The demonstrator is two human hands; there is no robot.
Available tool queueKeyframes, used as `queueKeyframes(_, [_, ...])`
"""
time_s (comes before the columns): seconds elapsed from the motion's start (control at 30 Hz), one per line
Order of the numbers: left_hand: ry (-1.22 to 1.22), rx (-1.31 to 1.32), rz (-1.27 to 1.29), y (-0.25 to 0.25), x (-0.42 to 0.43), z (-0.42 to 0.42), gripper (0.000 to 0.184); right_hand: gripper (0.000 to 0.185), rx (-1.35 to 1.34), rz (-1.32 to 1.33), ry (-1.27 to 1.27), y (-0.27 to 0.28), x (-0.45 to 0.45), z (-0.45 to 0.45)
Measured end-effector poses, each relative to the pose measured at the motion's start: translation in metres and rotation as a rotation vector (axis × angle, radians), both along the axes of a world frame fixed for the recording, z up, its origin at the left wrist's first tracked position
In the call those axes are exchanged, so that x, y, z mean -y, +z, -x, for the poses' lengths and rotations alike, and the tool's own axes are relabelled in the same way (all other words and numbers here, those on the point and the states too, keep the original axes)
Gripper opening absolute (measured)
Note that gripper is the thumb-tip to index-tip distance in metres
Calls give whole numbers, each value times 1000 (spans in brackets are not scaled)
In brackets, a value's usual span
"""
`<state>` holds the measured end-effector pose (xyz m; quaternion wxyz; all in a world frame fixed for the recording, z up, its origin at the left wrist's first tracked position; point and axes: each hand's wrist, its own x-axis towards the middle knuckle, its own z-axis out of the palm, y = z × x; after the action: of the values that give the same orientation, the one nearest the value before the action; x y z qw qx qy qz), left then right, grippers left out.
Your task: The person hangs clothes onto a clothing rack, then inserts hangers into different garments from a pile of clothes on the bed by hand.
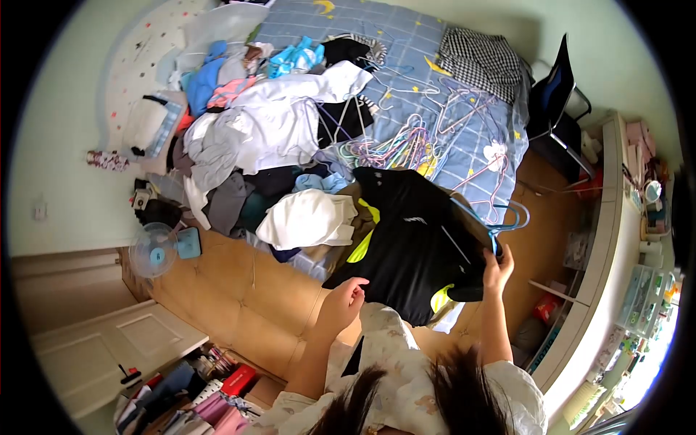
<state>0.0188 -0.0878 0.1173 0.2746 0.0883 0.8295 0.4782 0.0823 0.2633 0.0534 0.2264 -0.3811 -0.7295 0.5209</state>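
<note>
A black garment [409, 239] with bright yellow-green patches lies spread over the bed's near edge in front of me. My left hand [342, 304] is at its lower left edge, with the fingers curled together; what they pinch, if anything, is too small to tell. At the garment's right side, my right hand [497, 268] is closed around blue hangers [507, 219], whose hooks and arms point up and to the right. Part of the blue hangers reaches over the black cloth. Just left of the garment rests a bundled white cloth [308, 220].
Piled clothes [268, 119] cover the bed's left side. Several loose hangers [406, 145] lie on the blue bedding [406, 32]. A black chair [557, 109] stands at right, beside a long white cabinet [605, 239]. A small fan [154, 250] is on the left, above an open box of items [210, 391].
</note>
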Motion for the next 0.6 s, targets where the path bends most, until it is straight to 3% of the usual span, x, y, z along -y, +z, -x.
queueKeyframes(0.2, [29,-22,-88,25,74,-57,22,19,-101,-195,33,109,28,-36])
queueKeyframes(0.4, [74,-123,-263,25,147,-128,23,14,-450,-289,-10,226,93,-83])
queueKeyframes(0.6, [178,-118,-311,49,218,-218,24,18,-431,-459,276,288,191,-119])
